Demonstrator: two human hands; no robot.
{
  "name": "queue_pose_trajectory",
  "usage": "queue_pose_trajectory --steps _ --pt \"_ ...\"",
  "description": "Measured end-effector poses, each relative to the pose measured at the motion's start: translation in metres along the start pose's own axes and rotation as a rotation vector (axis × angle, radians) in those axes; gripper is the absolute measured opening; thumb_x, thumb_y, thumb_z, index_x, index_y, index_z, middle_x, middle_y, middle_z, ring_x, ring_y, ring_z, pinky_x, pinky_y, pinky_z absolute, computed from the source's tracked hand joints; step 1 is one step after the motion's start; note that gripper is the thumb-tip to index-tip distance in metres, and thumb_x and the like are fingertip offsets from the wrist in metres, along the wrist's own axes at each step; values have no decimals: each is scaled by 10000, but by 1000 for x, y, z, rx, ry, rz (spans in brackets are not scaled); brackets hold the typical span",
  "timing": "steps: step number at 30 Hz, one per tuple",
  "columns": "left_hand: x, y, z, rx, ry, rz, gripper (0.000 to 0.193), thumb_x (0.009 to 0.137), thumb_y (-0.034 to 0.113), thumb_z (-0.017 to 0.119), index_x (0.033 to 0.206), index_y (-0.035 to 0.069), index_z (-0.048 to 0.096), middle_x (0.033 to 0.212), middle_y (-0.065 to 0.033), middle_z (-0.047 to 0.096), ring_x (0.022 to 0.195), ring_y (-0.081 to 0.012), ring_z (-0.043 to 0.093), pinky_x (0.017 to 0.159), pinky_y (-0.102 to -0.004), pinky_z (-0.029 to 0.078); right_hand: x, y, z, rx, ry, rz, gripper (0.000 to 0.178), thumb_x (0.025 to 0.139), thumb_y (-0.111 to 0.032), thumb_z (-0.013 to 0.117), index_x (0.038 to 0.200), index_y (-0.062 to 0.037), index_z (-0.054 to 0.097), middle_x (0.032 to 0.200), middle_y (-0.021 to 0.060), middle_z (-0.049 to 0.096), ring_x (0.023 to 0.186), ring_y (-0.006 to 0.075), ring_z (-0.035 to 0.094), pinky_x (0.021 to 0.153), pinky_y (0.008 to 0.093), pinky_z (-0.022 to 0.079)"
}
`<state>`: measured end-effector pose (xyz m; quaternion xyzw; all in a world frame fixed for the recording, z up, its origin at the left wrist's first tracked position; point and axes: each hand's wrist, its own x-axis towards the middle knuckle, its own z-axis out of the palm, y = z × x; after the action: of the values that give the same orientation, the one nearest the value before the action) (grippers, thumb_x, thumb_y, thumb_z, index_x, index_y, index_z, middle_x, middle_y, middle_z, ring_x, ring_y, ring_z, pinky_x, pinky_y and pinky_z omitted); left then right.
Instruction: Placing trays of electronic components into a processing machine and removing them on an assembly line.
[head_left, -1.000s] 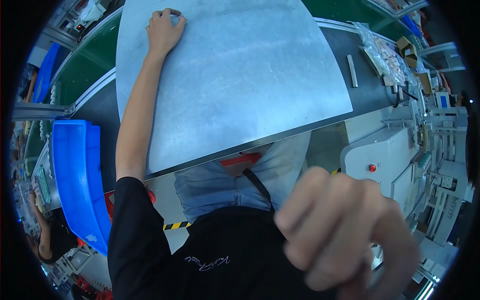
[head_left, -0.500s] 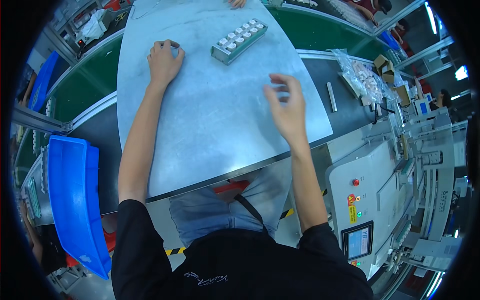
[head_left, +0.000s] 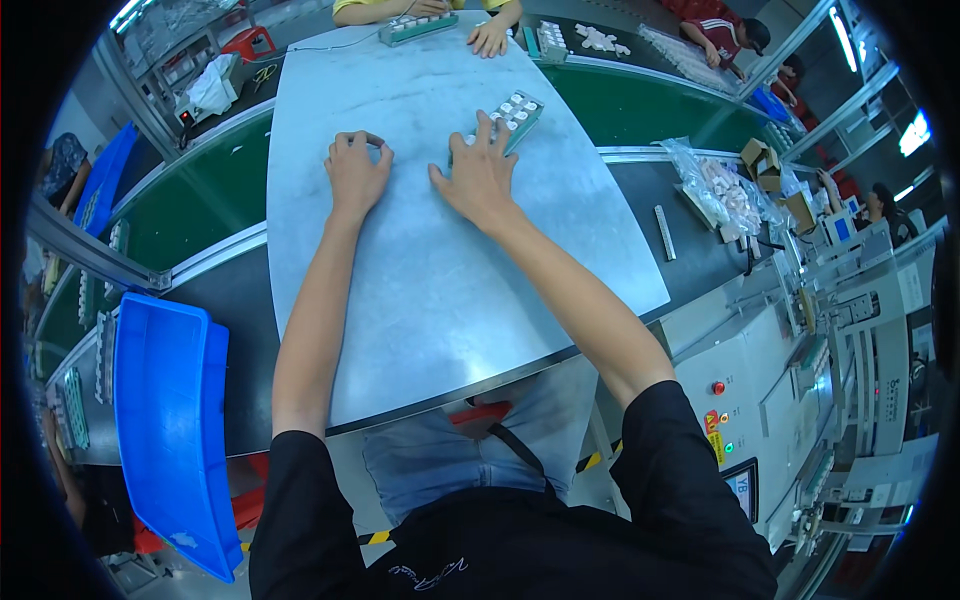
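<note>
My right hand (head_left: 478, 172) reaches over the near end of a green holder (head_left: 522, 122) with rows of white blocks (head_left: 515, 104). Its fingers are spread and cover part of the holder; whether they touch it I cannot tell. My left hand (head_left: 358, 172) rests on the pale grey tabletop (head_left: 430, 280), left of the holder. Its fingers are curled down toward the thumb, and anything beneath them is hidden.
Across the table, a person in yellow has hands (head_left: 488, 38) near another green holder (head_left: 418, 28). A blue bin (head_left: 170, 430) stands at left. Bagged white parts (head_left: 735, 185) and a metal bar (head_left: 665, 232) lie at right, beyond which stands a machine (head_left: 720, 370).
My right hand has moved left and forward from the table's right side to the green holder. My left hand keeps its curled pose. The view has shifted, showing more of the far side.
</note>
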<state>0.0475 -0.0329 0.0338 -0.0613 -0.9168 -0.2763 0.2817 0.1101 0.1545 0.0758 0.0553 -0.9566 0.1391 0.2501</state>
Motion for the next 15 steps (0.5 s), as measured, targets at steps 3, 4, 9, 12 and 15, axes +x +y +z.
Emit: queue_pose_trajectory --steps 3,4,9,12,15 --pt "0 0 1 10 0 2 234 856 285 677 996 98 695 1155 -147 562 1130 -333 518 969 -464 402 -10 6 -2 47 -4 14 307 779 -235 742 1018 -54 677 1447 221 342 1361 471 295 895 638 423" --pt "0 0 1 27 -3 11 238 851 287 681 994 98 695 1155 -146 562 1130 -332 519 967 -463 403 -15 9 -3 69 18 -6 236 768 -181 732 958 -52 673 1441 219 350 1360 463 302 871 626 430" --pt "0 -5 0 43 3 8 249 841 296 689 991 98 697 1157 -149 562 1132 -334 522 970 -466 405 -53 16 -28 209 14 -141 131 731 -86 691 839 -45 628 1401 206 430 1345 436 356 835 555 439" --pt "-1 -1 0 55 0 13 256 843 300 688 998 97 700 1158 -152 562 1129 -337 523 972 -468 404 -81 18 -45 260 35 -241 115 724 -78 684 812 -51 615 1392 194 466 1347 424 376 842 523 439" --pt "-1 2 0 81 -14 19 268 848 306 685 1018 101 705 1160 -152 562 1128 -338 521 978 -467 400 -107 14 -65 265 -9 -271 170 718 -63 685 883 -73 647 1402 181 473 1368 413 370 866 492 443"
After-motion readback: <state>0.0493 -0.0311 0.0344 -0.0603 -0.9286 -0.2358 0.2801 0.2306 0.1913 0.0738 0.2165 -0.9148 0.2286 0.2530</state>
